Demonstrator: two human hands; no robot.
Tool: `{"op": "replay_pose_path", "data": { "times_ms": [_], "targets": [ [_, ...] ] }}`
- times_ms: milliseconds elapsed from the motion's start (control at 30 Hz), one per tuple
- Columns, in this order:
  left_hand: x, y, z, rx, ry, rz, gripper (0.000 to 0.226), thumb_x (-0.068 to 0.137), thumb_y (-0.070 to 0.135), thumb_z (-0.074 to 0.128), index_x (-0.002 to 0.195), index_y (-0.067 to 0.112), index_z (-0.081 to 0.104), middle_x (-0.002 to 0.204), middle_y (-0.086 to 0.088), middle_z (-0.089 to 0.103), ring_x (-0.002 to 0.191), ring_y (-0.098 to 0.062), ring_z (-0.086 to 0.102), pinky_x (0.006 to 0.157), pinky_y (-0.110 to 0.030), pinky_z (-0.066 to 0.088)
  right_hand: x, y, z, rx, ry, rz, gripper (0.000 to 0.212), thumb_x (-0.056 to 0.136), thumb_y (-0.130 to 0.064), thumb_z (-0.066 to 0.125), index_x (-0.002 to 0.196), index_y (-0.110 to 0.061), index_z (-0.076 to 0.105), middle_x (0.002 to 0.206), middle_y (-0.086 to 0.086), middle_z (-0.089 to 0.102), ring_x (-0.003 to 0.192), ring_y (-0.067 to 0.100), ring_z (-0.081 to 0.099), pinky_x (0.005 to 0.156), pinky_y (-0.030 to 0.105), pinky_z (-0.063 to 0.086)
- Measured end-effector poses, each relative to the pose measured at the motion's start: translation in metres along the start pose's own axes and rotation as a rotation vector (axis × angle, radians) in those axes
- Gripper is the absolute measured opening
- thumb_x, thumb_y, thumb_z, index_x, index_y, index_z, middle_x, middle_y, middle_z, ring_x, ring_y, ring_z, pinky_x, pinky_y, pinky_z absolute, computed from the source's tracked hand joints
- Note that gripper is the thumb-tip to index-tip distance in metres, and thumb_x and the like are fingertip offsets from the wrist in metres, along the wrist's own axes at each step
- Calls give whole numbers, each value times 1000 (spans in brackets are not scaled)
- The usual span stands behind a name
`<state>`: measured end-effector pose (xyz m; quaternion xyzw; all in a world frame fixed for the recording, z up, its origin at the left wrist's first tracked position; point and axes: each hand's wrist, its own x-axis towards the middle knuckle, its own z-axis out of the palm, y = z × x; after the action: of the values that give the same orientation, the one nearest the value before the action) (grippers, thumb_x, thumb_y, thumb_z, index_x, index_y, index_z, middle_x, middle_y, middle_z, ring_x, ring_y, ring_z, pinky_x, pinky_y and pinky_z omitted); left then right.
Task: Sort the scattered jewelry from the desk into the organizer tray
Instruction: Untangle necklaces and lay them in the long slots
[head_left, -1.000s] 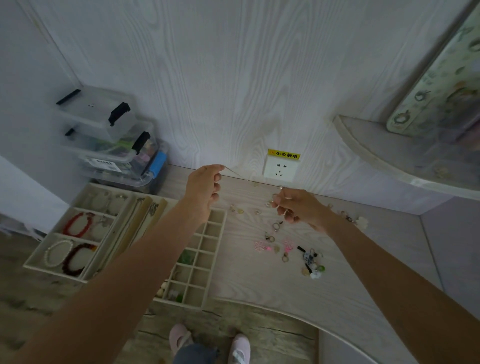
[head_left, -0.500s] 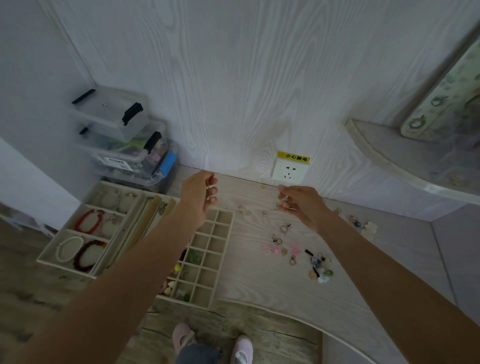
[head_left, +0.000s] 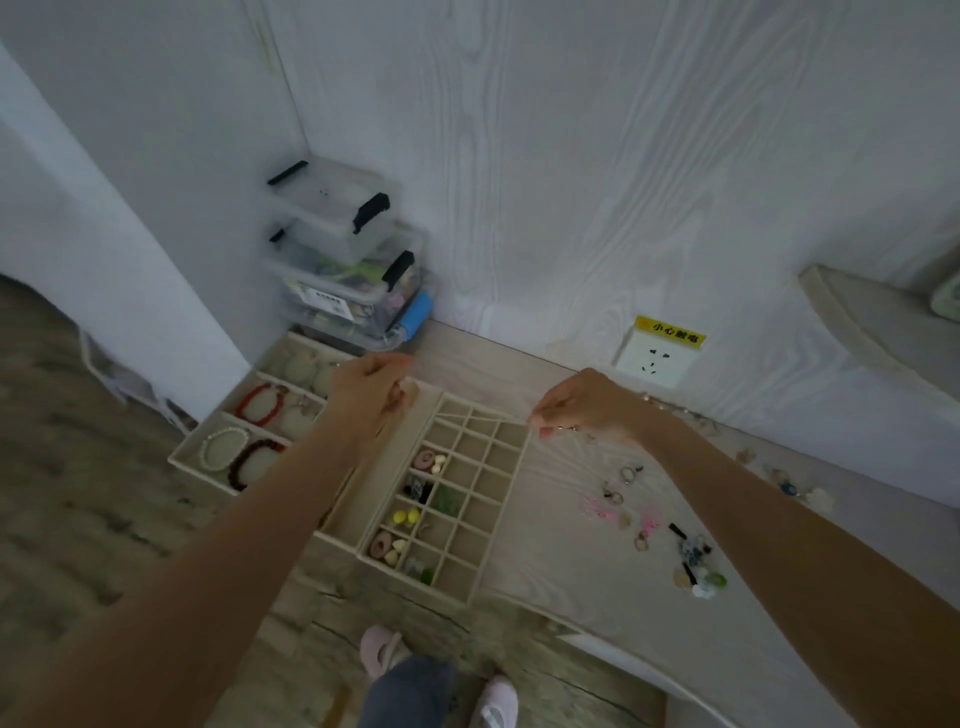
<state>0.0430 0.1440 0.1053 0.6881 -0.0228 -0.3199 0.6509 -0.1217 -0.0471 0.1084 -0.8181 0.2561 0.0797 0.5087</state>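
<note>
My left hand (head_left: 366, 397) hovers over the long middle compartment of the beige organizer tray (head_left: 511, 499), fingers curled and pinching one end of a thin pale chain (head_left: 480, 415). My right hand (head_left: 584, 408) pinches the other end above the grid section's far right corner. The chain stretches between them, faint and hard to trace. Several grid cells hold small earrings and beads. The tray's left section (head_left: 182, 457) holds red, white and dark bracelets. Loose rings (head_left: 626, 475), pink pieces (head_left: 597, 506) and a small cluster of jewelry (head_left: 696, 566) lie on the desk to the right.
Stacked clear storage boxes (head_left: 353, 260) stand in the corner behind the tray. A wall socket (head_left: 657, 358) with a yellow label sits just above the desk's back edge. A curved shelf (head_left: 872, 322) juts out at the right. The desk's front edge curves above my feet.
Both hands moved left, from above the scattered jewelry to above the tray, carrying the chain. The view turned left with them.
</note>
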Motion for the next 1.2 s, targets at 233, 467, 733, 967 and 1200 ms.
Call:
{"op": "replay_pose_path", "data": {
  "times_ms": [233,467,733,967,1200],
  "targets": [
    [-13,-12,-70,445,97,156,11,83,5,68,75,13,66,62,3,66,59,-10,63,59,-20,56,35,-25,31,43,34,-4,5,84,-11,67,83,-10,72,64,-2,63,53,-4,57,55,7,43],
    [-20,-26,-119,688,112,123,9,78,11,75,71,15,70,65,0,68,63,-13,66,71,-27,57,72,-42,67,173,85,73,11,84,-4,65,90,5,70,53,5,57,44,6,52,41,12,40],
    [-28,-40,-127,1070,-43,101,14,85,16,67,95,9,73,93,-6,69,87,-16,63,68,-15,39,106,-42,95,-242,170,-73,12,79,-15,72,86,-6,75,58,-9,67,57,-6,61,59,5,43],
    [-26,-65,-114,1243,-79,135,19,88,7,53,90,4,72,91,-10,66,87,-24,65,69,-27,51,130,-41,114,-447,182,-134,15,83,-4,63,93,-1,73,99,16,70,94,27,65,85,25,44],
    [-23,-74,-105,1385,-60,131,22,89,6,50,90,5,71,84,-9,68,77,-22,65,65,-29,53,132,-38,119,-527,231,-200,13,83,1,58,84,-3,71,93,14,70,86,26,65,81,32,50]
  ]
}}
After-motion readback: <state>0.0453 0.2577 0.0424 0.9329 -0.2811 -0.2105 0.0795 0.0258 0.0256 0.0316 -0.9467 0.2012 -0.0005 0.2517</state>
